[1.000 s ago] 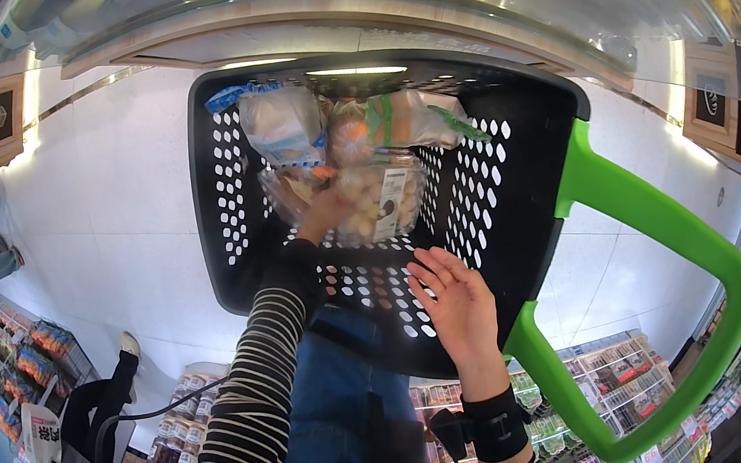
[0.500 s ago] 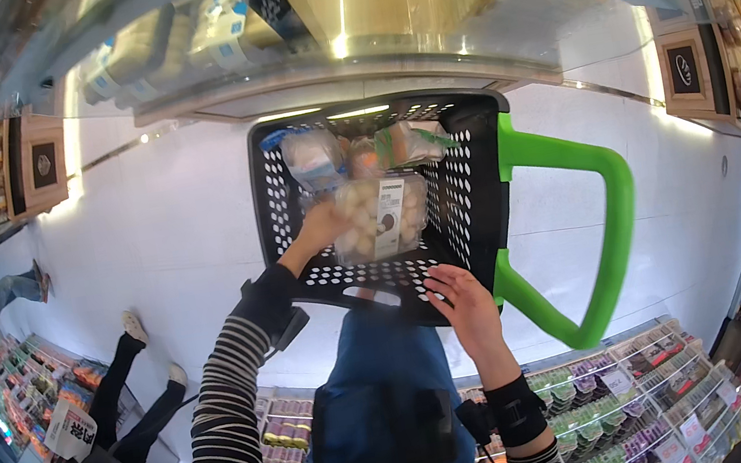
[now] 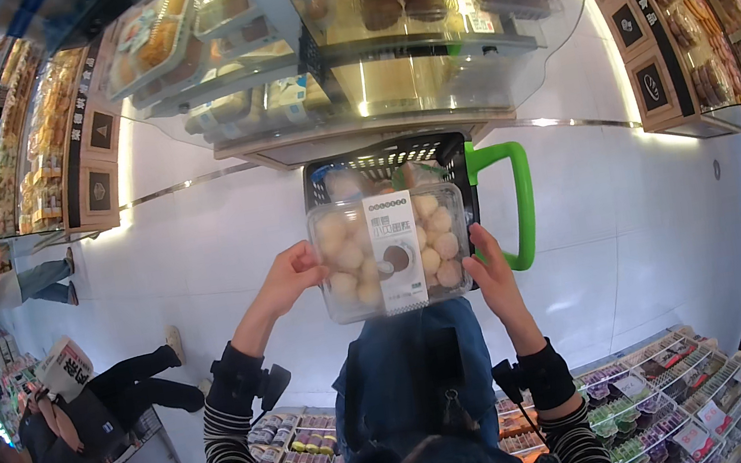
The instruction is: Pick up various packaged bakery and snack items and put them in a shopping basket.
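A clear plastic box of small pale round cakes (image 3: 350, 256), with a white paper band round its middle, is held up in front of me. My left hand (image 3: 278, 290) grips its left edge, fingers curled against the side. On the opposite edge my right hand (image 3: 498, 284) is closed with thumb and fingers at the box's side. Below and behind the box, a black perforated basket (image 3: 449, 147) with a green handle (image 3: 521, 198) is partly hidden. Inside it show a clear-wrapped package (image 3: 345, 183) and a green-and-clear bag (image 3: 418, 174).
A glass-fronted display (image 3: 334, 63) with packed baked goods stands just ahead. Wooden-fronted shelves (image 3: 94, 169) line the left, and similar ones (image 3: 644, 62) the right. A person in dark clothes (image 3: 89, 412) is at the lower left. Product racks (image 3: 654, 400) lie behind me.
The cake box has come up out of the basket toward me. My right hand has moved from beside the basket onto the box. The view now takes in more of the display ahead.
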Available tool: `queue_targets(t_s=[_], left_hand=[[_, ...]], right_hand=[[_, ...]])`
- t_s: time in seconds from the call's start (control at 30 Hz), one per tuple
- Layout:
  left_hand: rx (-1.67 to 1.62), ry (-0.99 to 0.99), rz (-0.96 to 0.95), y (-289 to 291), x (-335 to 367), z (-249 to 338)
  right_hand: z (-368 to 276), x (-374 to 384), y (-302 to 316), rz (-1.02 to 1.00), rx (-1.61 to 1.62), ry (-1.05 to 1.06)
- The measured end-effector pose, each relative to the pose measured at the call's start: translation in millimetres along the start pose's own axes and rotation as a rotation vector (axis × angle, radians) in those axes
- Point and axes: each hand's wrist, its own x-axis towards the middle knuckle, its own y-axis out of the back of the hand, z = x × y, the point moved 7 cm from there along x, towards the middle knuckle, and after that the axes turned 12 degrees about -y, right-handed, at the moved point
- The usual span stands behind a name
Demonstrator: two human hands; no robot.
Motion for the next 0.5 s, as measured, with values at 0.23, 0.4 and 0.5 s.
queue_targets(t_s=[0.23,0.4,0.5], left_hand=[[-0.148,-0.146,0.127,-32,-75,83],[-0.207,-0.260,0.150,-51,-99,101],[-0.234,-0.318,0.154,-60,-107,109]], right_hand=[[-79,-57,3,-0.381,0.207,0.053],[-96,-78,17,-0.487,0.135,0.061],[-96,-81,22,-0.490,0.111,0.069]])
